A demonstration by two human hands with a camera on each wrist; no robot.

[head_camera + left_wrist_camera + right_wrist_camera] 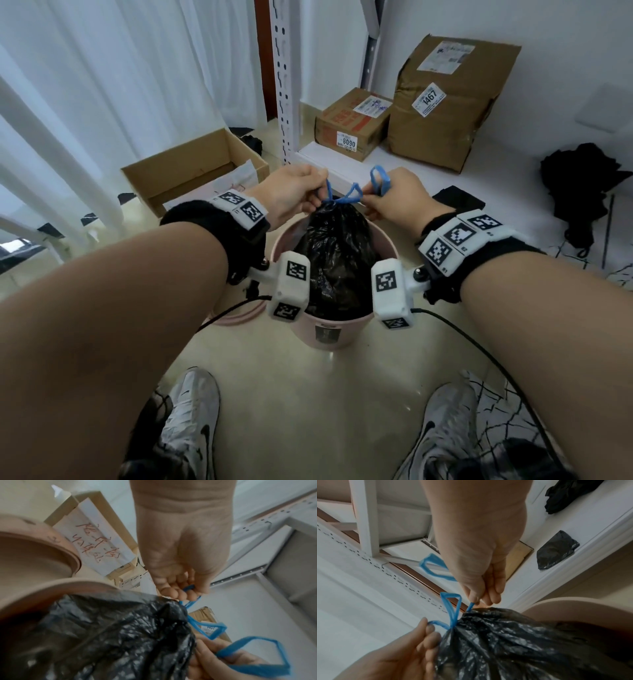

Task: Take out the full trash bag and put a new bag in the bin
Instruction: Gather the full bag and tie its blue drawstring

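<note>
A full black trash bag [335,253] sits in the pink bin [329,329], its neck gathered shut by a blue drawstring [346,196]. My left hand [313,195] pinches the left strand just above the neck. My right hand [373,193] pinches the right strand, and a blue loop stands up over its fingers. The left wrist view shows the left hand [181,588] curled on the drawstring [211,630] beside the bag [120,635]. In the right wrist view the right hand [479,596] grips a strand of the drawstring [452,608] above the bag [505,642].
A folded black bag [459,198] lies on the white shelf base behind the bin. An open cardboard box [195,168] stands at the left, two sealed boxes [352,123] behind. A white shelf post [284,85], curtains [102,85] and a dark bundle [582,192] surround the spot.
</note>
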